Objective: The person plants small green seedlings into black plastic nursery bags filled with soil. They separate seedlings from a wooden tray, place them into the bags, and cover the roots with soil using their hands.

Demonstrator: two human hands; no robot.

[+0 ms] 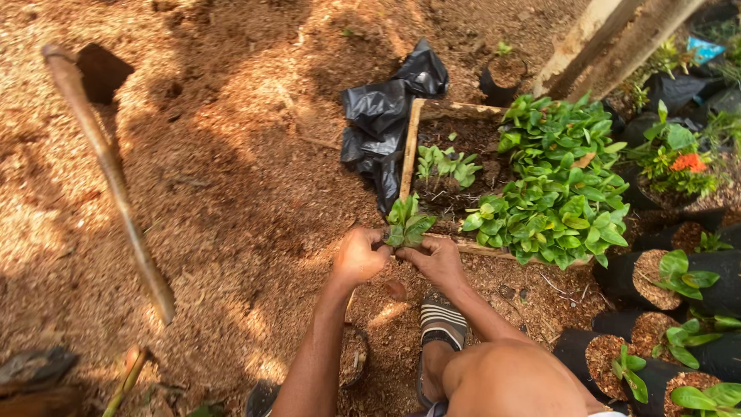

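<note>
Step in hand, as judged: separating a single seedling (407, 222) from the wooden seed tray (410, 150) at centre frame. The left hand (360, 255) is clenched about the stem base; the right hand (437, 260) pinches the same base from the opposite side. The seedling's leaves stand directly above and between the fingers, at the tray's lower left corner. The next move likely calls for a gentle, even lift to spare the roots. Soil-filled black grow bags (664, 282) stand at lower right.
</note>
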